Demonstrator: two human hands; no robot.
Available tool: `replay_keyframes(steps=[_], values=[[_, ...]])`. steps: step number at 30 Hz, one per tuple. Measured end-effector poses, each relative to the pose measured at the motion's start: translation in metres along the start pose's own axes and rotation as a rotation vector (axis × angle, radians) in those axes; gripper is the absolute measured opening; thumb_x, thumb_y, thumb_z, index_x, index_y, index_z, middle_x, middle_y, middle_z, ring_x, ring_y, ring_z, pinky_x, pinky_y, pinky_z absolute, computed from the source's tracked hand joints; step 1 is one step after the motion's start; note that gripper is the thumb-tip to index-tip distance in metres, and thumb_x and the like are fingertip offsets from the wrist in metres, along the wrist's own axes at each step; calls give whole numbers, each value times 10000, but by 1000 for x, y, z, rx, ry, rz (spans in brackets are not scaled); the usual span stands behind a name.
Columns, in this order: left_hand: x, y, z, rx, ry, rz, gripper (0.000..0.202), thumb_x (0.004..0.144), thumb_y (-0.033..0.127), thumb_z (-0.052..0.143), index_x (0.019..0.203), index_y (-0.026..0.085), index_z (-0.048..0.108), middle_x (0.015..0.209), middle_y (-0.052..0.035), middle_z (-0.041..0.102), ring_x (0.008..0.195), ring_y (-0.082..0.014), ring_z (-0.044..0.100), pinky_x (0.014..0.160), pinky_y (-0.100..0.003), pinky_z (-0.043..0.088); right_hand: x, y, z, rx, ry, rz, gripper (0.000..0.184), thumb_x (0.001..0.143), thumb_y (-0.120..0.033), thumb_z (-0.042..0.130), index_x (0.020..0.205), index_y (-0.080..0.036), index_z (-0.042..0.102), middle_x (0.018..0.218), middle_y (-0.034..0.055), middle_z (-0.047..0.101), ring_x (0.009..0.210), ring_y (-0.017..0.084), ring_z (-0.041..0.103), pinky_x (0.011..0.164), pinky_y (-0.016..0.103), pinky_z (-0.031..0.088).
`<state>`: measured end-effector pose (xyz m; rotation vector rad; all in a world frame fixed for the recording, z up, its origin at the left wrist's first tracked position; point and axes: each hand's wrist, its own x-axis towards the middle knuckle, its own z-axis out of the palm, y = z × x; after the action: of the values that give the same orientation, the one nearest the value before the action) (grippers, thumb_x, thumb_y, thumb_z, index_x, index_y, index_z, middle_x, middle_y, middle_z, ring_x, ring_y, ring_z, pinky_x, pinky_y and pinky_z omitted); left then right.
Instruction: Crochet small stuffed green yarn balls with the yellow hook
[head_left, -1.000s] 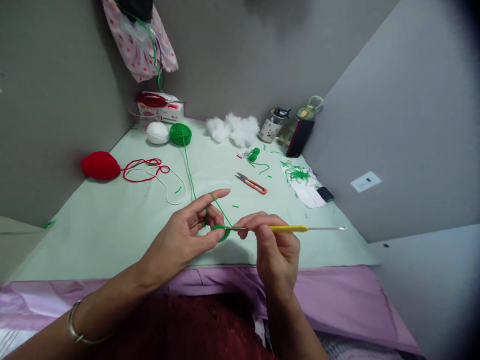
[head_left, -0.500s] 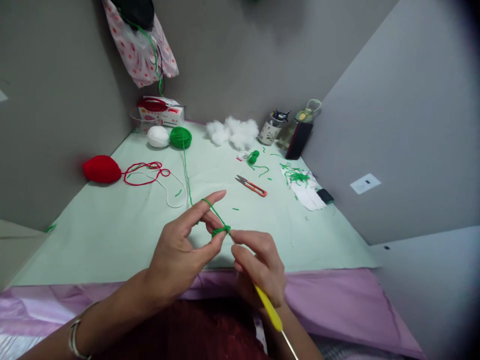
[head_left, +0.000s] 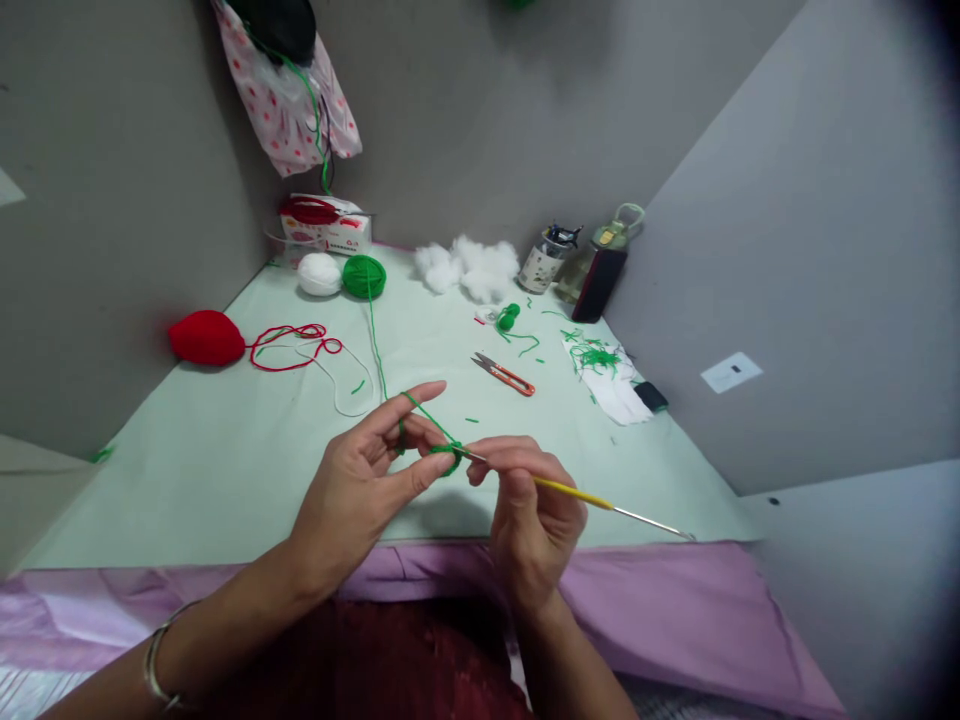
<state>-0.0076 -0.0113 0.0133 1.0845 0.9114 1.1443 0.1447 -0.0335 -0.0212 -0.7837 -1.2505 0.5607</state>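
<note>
My left hand (head_left: 356, 485) pinches a small green crochet piece (head_left: 450, 457) between thumb and fingers. Green yarn passes over its raised index finger and runs back to a green yarn ball (head_left: 364, 277) on the table. My right hand (head_left: 538, 500) grips a crochet hook (head_left: 577, 491) with a yellow handle and metal ends. The hook's left tip meets the green piece, where the stitches partly hide it; the other end points right over the table edge.
Orange thread snips (head_left: 503, 374) lie beyond my hands. A red yarn ball (head_left: 207, 338), a white yarn ball (head_left: 319, 274), stuffing (head_left: 469, 267), a pen holder (head_left: 545, 262), a bottle (head_left: 600, 255) and a dark phone-like slab (head_left: 600, 285) stand farther back. Green scraps cover a white cloth (head_left: 616, 390).
My right hand has turned and risen, swinging the hook from pointing down toward me to nearly level, pointing right. The green piece has tilted slightly in my left hand.
</note>
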Motion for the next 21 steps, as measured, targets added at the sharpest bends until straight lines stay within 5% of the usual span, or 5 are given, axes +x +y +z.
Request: replay_keyframes(steps=[3,6,10,13,21], values=[[1,-1,1,-27,-31,-31,629,810,241,840,1399,204,624,839,35,645,857,-132,612,896,-278,504,-4,3,-4,-152,-58,-86,219,1019,-196,544,1029,-283,744,890,46,732,829,203,696,704,387,582],[0,-4,6,-97,-51,-94,757,775,222,863,1468,189,559,824,37,639,823,-132,594,832,-266,497,-11,11,-8,-466,-117,-334,355,963,-129,622,1233,-334,727,968,52,721,877,206,692,703,367,589],[1,-7,6,-313,-157,-294,767,766,267,883,1463,196,570,815,34,641,768,-115,575,786,-248,459,-13,14,-10,-625,-132,-532,513,902,-112,703,1357,-349,675,1012,61,720,937,233,701,738,372,606],[4,-4,-1,-411,-225,-395,719,757,280,892,1416,193,619,821,16,647,766,-120,562,791,-255,445,-7,4,-10,-440,-126,-362,357,974,-180,630,1269,-361,718,1044,59,728,921,222,703,721,385,604],[5,1,-8,-257,-188,-217,519,786,224,862,1288,238,729,874,11,647,785,-117,553,788,-254,440,8,-11,-7,145,-43,164,195,1010,-245,590,921,-246,764,777,14,677,703,152,637,649,318,536]])
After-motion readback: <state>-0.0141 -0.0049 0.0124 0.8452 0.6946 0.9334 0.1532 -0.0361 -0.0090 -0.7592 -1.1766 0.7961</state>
